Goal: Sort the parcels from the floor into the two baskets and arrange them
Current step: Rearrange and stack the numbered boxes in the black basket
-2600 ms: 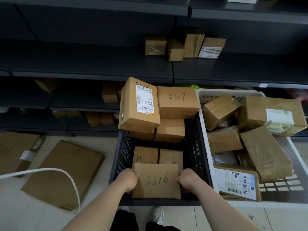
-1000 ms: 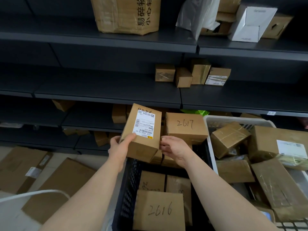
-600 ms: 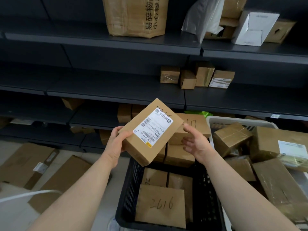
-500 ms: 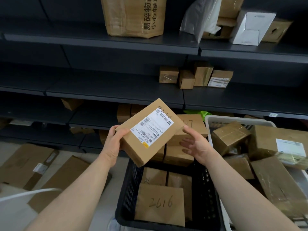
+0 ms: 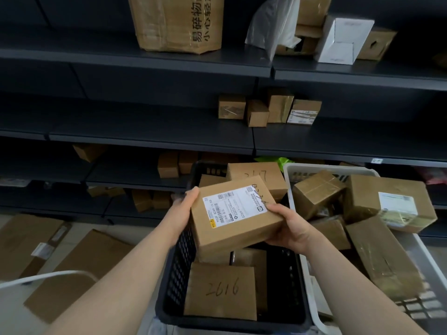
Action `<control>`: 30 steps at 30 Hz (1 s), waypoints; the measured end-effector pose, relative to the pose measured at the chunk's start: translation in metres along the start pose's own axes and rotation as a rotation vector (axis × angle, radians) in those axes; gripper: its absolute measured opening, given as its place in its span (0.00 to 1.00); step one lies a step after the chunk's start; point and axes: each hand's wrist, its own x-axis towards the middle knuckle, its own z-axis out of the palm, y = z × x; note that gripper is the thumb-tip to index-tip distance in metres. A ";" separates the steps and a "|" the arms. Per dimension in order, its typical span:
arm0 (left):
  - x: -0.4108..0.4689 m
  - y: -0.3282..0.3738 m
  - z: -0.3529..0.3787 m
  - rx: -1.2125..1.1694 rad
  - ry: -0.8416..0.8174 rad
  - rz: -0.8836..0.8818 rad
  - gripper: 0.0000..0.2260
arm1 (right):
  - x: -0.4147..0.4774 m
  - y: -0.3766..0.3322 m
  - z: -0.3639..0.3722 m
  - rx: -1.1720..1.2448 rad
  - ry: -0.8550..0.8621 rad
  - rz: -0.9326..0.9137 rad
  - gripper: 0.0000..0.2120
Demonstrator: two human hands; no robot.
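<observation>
Labelled parcel [image 5: 232,221]: I see a brown box with a white shipping label facing up. It is held tilted in the air over the black basket [image 5: 179,269], above the parcels inside.
Left hand [image 5: 181,213]: it grasps the box's left edge, thumb lying along the far left corner; the other fingers are hidden behind the box.
Right hand [image 5: 290,228]: it grasps the box's right side, thumb pressed on top just beside the label, fingers curled underneath.
Black basket contents: a parcel marked 2616 [image 5: 220,291] leans against the near wall, and a parcel marked 2617 [image 5: 256,175] sits high at the far end, with more brown boxes between them.
White basket [image 5: 326,168]: it touches the black basket's right side and is piled with taped brown boxes lying at mixed angles.
Floor, left: I see flat cartons [image 5: 79,267] lying beside the black basket.
Behind: dark shelves [image 5: 145,139] hold small boxes.
</observation>
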 end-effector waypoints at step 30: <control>0.021 -0.054 0.017 0.254 -0.052 -0.103 0.20 | 0.031 0.092 -0.007 -0.209 -0.002 0.201 0.32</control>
